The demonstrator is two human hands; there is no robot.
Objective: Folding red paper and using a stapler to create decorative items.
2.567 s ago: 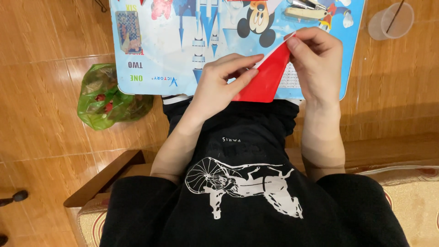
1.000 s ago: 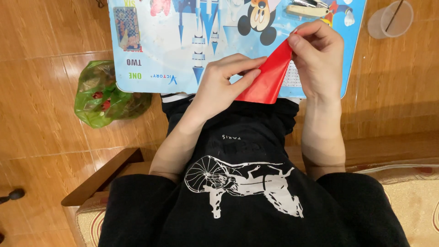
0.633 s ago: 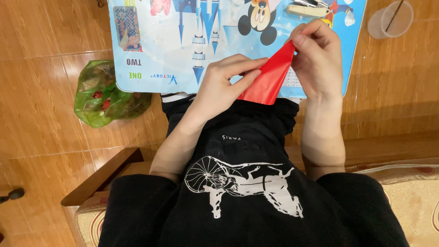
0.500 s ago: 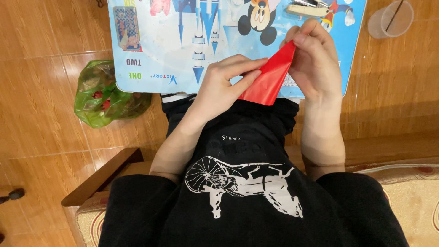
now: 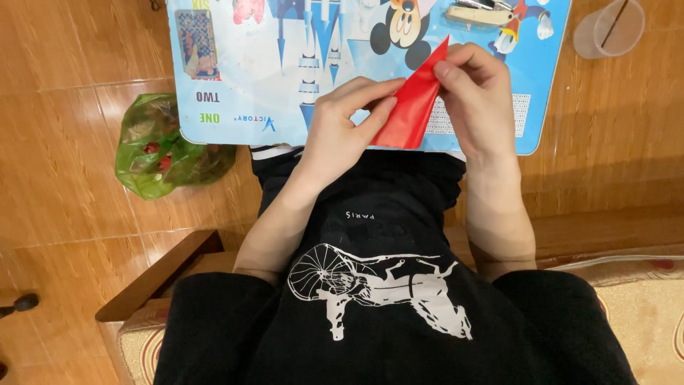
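While the red paper triangle (image 5: 412,107) stands tilted over the near edge of the blue cartoon-printed surface (image 5: 285,85), your right hand (image 5: 481,100) pinches its upper point and your left hand (image 5: 342,125) presses fingers along its lower fold (both closed on it). Green plastic bag (image 5: 167,150) lies on the floor, left; clear cup (image 5: 605,32) far right.

I see a green plastic bag (image 5: 167,153) lying on the wooden floor (image 5: 64,185), touching the near left corner of the blue cartoon-printed table (image 5: 242,78). A small rectangular multicoloured card (image 5: 197,43) lies near the table's left edge.
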